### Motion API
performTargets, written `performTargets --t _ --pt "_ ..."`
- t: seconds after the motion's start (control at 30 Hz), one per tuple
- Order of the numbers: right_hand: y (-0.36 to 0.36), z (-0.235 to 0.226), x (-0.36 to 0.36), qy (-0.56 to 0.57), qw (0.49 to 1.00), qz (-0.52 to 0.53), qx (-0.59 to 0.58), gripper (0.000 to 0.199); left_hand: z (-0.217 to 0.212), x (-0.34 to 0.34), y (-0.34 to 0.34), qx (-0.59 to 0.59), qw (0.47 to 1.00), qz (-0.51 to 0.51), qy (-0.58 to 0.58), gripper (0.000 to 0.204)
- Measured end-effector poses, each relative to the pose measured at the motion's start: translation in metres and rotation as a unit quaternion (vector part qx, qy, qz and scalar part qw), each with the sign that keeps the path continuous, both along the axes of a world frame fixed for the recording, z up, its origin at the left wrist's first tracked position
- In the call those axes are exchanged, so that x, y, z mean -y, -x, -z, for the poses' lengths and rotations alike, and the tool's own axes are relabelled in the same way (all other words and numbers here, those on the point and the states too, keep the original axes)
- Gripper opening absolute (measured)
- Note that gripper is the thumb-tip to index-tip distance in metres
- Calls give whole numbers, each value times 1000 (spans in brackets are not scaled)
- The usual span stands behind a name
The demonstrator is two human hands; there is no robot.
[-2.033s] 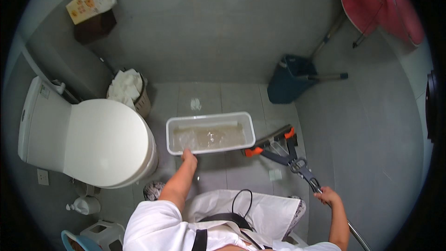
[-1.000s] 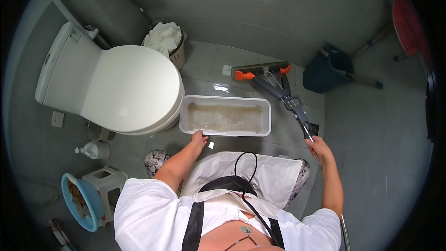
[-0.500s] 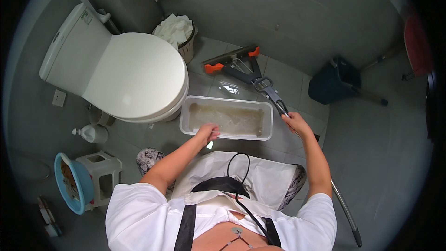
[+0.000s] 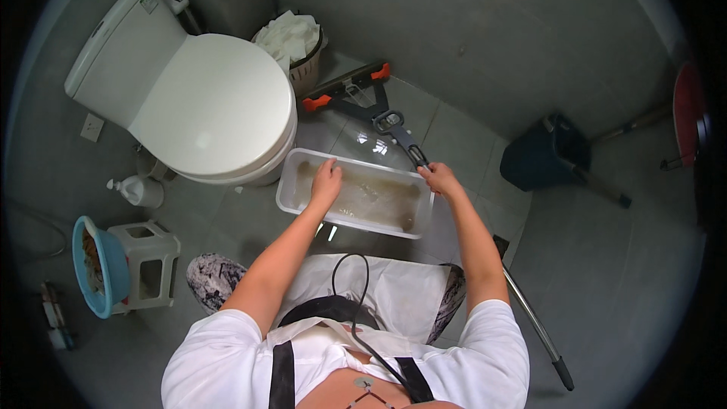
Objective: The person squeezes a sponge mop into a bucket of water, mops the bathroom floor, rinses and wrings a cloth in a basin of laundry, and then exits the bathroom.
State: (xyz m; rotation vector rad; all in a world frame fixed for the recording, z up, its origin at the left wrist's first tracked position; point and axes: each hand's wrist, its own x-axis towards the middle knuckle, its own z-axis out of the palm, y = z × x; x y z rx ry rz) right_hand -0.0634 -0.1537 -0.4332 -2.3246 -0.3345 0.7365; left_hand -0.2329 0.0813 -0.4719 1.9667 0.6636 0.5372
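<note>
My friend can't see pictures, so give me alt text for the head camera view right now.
A person's right hand grips a mop; the left hand is over a long white tub of murky water on grey floor tiles. The mop head is beyond the tub near a filled wastebasket; a white toilet stands left, a dark blue bucket right.

Grey mop (image 4: 389,122) beside water-filled tub (image 4: 379,229)

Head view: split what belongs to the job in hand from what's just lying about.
In use:
grey-and-orange mop with metal pole, in the right hand
white rectangular plastic tub of murky water, left hand over it

Lying about:
round blue plastic basin
white plastic pump bottle
beige slatted wastebasket
</note>
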Motion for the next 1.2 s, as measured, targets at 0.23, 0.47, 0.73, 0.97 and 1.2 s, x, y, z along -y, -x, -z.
performTargets --t 0.23,0.47,0.73,0.97,1.2 --pt "-50 26 -54 48 998 -51 9 45 21 11 8 -25 999 -3 36 33" --pt "-52 47 -8 13 998 2 -54 42 25 2 -4 -42 998 23 38 34" --pt "-30 16 23 -6 991 55 -120 39 37 9 -11 -58 995 57 62 31" --pt "12 -12 73 -5 972 153 -177 41 34 19 -12 -41 991 81 95 34" --pt "71 -22 138 -8 952 231 -199 41 30 20 -24 -20 990 122 68 34"
